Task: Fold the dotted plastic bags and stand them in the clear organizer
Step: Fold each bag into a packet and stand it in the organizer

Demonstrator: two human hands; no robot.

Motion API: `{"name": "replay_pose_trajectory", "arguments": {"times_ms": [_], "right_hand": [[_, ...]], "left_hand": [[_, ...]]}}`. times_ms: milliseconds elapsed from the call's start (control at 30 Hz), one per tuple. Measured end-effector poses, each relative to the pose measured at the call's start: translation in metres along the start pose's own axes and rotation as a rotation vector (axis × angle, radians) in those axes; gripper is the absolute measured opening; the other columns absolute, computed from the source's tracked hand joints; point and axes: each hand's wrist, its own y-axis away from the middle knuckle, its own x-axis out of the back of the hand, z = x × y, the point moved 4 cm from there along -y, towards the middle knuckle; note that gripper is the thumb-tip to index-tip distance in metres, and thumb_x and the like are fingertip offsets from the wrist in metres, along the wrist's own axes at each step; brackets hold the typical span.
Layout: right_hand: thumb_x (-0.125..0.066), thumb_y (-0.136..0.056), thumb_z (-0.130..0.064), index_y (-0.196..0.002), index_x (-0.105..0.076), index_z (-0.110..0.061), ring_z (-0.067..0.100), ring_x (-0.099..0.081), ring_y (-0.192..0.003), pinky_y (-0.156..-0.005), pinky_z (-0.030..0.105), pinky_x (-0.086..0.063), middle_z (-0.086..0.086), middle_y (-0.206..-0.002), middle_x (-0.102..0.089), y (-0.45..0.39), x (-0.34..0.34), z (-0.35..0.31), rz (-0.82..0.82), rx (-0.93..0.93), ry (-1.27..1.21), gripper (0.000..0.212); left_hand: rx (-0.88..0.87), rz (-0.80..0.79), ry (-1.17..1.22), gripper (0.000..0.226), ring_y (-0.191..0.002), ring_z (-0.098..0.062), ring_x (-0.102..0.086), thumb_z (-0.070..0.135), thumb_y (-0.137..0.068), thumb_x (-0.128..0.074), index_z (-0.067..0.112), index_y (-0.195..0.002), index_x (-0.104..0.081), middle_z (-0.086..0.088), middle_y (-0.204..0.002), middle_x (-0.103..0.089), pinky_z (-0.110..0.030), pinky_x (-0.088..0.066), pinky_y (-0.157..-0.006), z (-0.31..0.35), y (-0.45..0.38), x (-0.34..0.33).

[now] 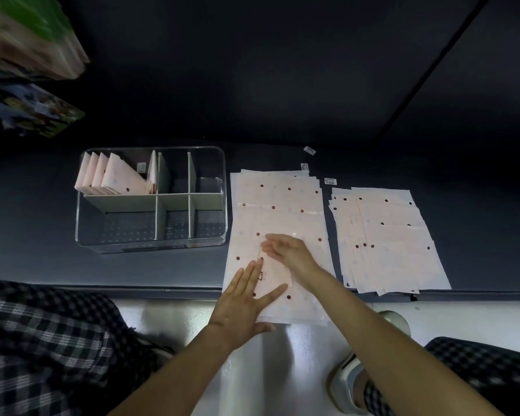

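Two bare forearms reach over the bench [162, 265] edge. Left hand [240, 301], fingers straight and spread, presses flat on the near end of a pink dotted bag [270, 274] being folded atop the middle stack of bags [276, 211]. Right hand [288, 253] rests on the same bag's far end, fingers extended and loosely together; whether they pinch the film cannot be told. Just right lies a second stack [385, 238]. Left of both stands the clear organizer [150, 235], with folded bags [111, 175] upright in its far-left compartment.
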Motion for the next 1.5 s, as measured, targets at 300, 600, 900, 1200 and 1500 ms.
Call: {"name": "replay_pose_trajectory", "arguments": {"times_ms": [300,600,900,1200,1500], "right_hand": [[-0.065,-0.086,-0.011,-0.095,-0.071,-0.01,0.011,-0.06,-0.092,-0.085,0.013,-0.046,-0.002,-0.097,-0.066,0.017,0.027,0.006,-0.008,0.354,0.685,0.01],[-0.073,-0.079,-0.013,-0.087,-0.073,-0.004,0.016,-0.06,-0.104,-0.09,0.025,-0.048,0.0,-0.114,-0.067,0.047,0.032,0.034,0.072,0.587,1.069,0.012],[-0.093,-0.042,-0.01,-0.065,-0.072,-0.013,0.013,-0.07,-0.072,-0.067,0.023,-0.058,0.0,-0.084,-0.074,0.057,0.013,0.028,0.128,0.727,1.439,0.031],[-0.066,-0.085,-0.025,-0.106,-0.066,-0.019,0.015,-0.067,-0.08,-0.06,0.022,-0.046,-0.003,-0.093,-0.071,0.061,0.003,-0.035,0.118,0.655,1.444,0.022],[-0.044,-0.098,-0.028,-0.059,-0.036,-0.024,0.015,-0.041,-0.053,-0.046,0.026,-0.025,-0.007,-0.052,-0.039,0.043,-0.037,-0.139,0.171,0.56,1.188,0.04]], "left_hand": [[0.005,0.063,0.17,0.071,-0.14,-0.025,0.028,0.077,-0.08,-0.032,0.057,-0.141,-0.001,-0.009,-0.152,0.029,-0.038,0.023,-0.111,-0.006,-0.001,0.004],[0.176,0.354,0.403,0.028,-0.129,-0.011,-0.039,0.035,-0.091,-0.056,0.02,-0.115,-0.055,0.009,-0.142,-0.044,-0.019,-0.017,-0.105,-0.023,-0.005,0.028],[0.033,0.284,0.089,0.034,-0.082,-0.012,-0.068,0.039,-0.053,-0.089,0.023,-0.077,-0.071,0.007,-0.106,-0.071,-0.02,-0.053,-0.066,-0.021,-0.01,0.038],[-0.144,0.45,-0.066,0.032,-0.078,-0.012,-0.065,0.012,-0.054,-0.082,0.02,-0.082,-0.069,0.008,-0.079,-0.068,-0.022,-0.051,-0.067,-0.031,-0.018,0.094],[0.022,0.587,-0.07,0.018,-0.081,-0.029,-0.059,0.027,-0.09,-0.059,0.013,-0.099,-0.065,-0.008,-0.09,-0.061,-0.036,-0.047,-0.066,-0.14,0.003,0.208]]}}
